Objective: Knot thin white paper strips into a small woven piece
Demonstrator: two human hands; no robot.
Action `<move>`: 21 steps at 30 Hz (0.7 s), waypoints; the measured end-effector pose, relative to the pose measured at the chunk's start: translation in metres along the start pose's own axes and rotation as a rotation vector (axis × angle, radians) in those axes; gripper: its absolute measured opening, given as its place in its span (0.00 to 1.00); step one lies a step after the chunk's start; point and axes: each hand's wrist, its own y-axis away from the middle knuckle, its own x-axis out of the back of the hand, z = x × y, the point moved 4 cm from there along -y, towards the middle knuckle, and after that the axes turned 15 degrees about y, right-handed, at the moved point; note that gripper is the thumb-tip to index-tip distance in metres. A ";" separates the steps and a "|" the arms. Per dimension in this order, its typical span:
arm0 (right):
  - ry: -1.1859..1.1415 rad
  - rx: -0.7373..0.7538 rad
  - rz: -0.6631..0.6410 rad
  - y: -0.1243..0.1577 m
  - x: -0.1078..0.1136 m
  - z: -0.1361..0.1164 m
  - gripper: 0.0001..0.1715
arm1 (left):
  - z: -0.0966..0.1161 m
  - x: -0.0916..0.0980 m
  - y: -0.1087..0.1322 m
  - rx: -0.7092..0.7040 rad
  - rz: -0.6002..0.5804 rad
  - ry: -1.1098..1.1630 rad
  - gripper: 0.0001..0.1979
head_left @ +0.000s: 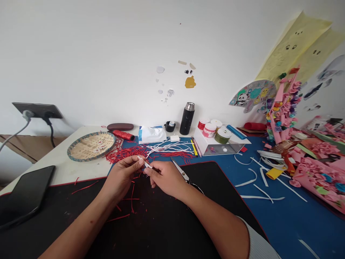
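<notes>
Room over black mat; scissors obstruct far edge

White strip; red-edged black mat; red cords.

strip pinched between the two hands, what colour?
White: the strip shows in the head view, the only one.

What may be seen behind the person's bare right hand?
Behind the right hand, silver-bladed scissors lie partly over the red-edged black mat. The bare forearm partly covers their handles; whatever is underneath cannot be seen.
</notes>
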 end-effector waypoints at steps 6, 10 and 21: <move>0.041 0.028 0.018 0.001 0.000 -0.001 0.19 | -0.002 0.001 0.000 0.026 -0.014 0.017 0.17; 0.046 0.024 0.018 0.001 0.000 -0.002 0.18 | -0.002 0.001 0.000 0.042 0.003 0.031 0.18; 0.037 0.016 0.001 0.001 0.002 -0.006 0.18 | -0.002 0.004 -0.001 0.036 -0.011 0.043 0.15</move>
